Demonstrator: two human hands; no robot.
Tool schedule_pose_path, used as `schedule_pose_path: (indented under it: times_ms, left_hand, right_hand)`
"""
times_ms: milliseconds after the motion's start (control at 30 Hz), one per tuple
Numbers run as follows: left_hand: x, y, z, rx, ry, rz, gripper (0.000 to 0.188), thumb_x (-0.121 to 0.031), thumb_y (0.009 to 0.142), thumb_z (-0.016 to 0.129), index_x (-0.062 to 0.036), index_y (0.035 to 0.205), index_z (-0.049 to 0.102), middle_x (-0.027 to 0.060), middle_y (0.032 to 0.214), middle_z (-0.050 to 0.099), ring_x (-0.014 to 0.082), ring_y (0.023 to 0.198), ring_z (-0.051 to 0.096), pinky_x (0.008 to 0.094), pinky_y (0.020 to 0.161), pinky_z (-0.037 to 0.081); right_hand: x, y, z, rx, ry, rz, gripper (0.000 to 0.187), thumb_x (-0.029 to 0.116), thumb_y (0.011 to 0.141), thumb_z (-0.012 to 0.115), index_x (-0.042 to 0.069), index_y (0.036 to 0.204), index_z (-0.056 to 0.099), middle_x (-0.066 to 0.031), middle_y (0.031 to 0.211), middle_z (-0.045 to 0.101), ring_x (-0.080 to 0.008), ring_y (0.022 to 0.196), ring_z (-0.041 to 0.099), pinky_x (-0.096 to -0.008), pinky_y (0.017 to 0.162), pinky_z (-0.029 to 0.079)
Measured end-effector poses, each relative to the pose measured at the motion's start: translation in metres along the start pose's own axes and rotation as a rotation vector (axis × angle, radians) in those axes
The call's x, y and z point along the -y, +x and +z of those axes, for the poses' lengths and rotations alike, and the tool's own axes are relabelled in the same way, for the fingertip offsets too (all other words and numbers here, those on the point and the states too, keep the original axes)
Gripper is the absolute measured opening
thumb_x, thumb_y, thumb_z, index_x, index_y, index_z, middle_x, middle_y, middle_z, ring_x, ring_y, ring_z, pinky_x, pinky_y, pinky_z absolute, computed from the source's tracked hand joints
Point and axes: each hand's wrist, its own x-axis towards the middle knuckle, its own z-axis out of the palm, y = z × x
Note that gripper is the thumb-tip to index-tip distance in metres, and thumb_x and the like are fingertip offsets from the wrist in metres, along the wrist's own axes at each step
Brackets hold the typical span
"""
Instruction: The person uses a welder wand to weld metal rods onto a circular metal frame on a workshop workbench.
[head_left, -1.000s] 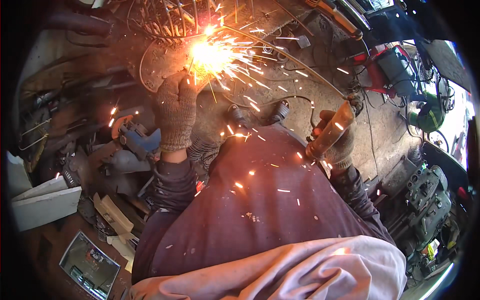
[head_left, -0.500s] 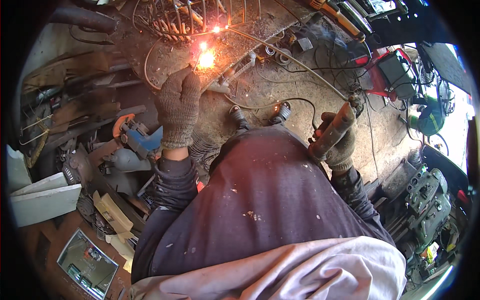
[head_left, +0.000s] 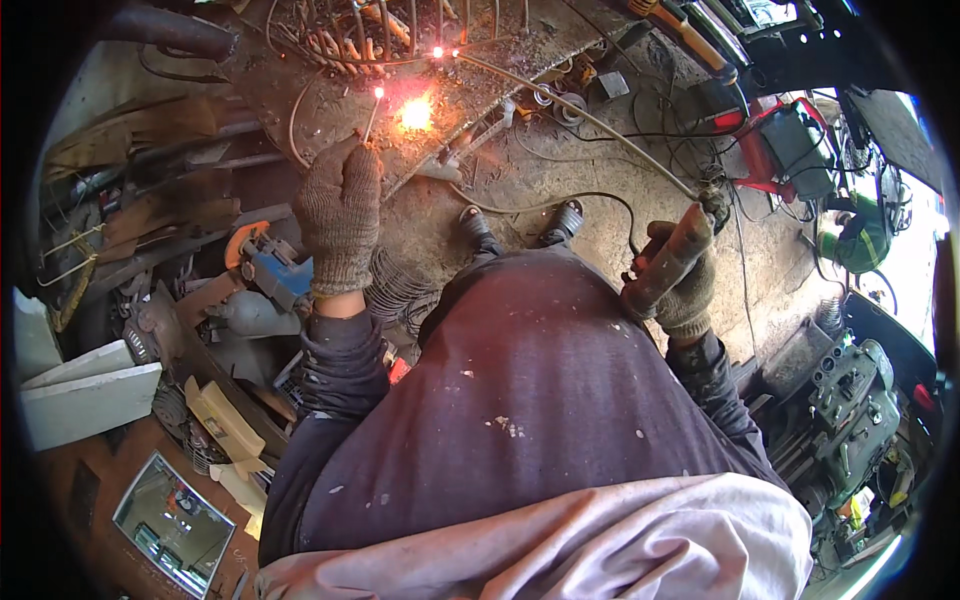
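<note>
My left hand (head_left: 342, 222), in a knitted work glove, pinches a short thin metal rod (head_left: 373, 118) whose upper tip glows red. That tip is apart from the bent-rod metal frame (head_left: 362, 32) on the metal bench (head_left: 275, 100). My right hand (head_left: 692, 292), also gloved, is wrapped round the handle of a welding electrode holder (head_left: 672, 260). A long welding rod (head_left: 590, 118) runs from the holder up and left to the frame's near edge, where two small spots glow. A bright orange glare lies on the bench near the rod tips.
Cables cross the floor (head_left: 590, 235) beyond my feet. A yellow-handled power tool (head_left: 690, 45) lies at the upper right, near a red-framed machine (head_left: 790, 145). Scrap metal, a blue tool (head_left: 280, 275) and a wire coil (head_left: 400, 290) crowd the left. Grey machinery (head_left: 855, 410) stands at right.
My left hand has drawn back left and slightly down with the short rod, whose glowing tip now shows. The sparking has faded. My right hand has barely moved.
</note>
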Motion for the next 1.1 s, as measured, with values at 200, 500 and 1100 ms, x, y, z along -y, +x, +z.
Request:
schedule_pose_path:
  times_ms: [200,500,1100]
  left_hand:
    - [0.010,-0.001,0.003,0.010,0.071,0.106,0.025,-0.021,0.093,0.066,-0.0007,0.107,0.073,0.0169,0.100,0.074,0.0309,0.093,0.072,0.0393,0.084,0.055]
    - [-0.020,0.004,0.015,-0.009,0.126,0.310,0.027,-0.024,0.093,0.070,-0.0018,0.107,0.072,0.0173,0.100,0.074,0.0328,0.093,0.072,0.0401,0.083,0.055]
    - [-0.036,0.020,0.030,0.013,0.149,0.336,0.024,-0.023,0.092,0.070,-0.0033,0.104,0.073,0.0176,0.094,0.073,0.0345,0.086,0.072,0.0399,0.075,0.056]
  right_hand:
    - [0.005,0.003,-0.002,0.007,0.073,-0.008,0.049,0.007,0.080,0.081,-0.001,0.123,0.060,-0.0015,0.087,0.064,-0.0127,0.077,0.066,-0.0298,0.070,0.056]
    - [-0.003,0.003,-0.003,-0.002,-0.052,-0.025,0.049,0.004,0.077,0.082,0.001,0.121,0.060,-0.0018,0.086,0.064,-0.0132,0.075,0.066,-0.0301,0.067,0.056]
    - [0.008,0.006,0.002,-0.086,0.062,-0.018,0.050,0.010,0.078,0.084,0.000,0.122,0.062,-0.0022,0.091,0.064,-0.0120,0.082,0.064,-0.0296,0.071,0.055]
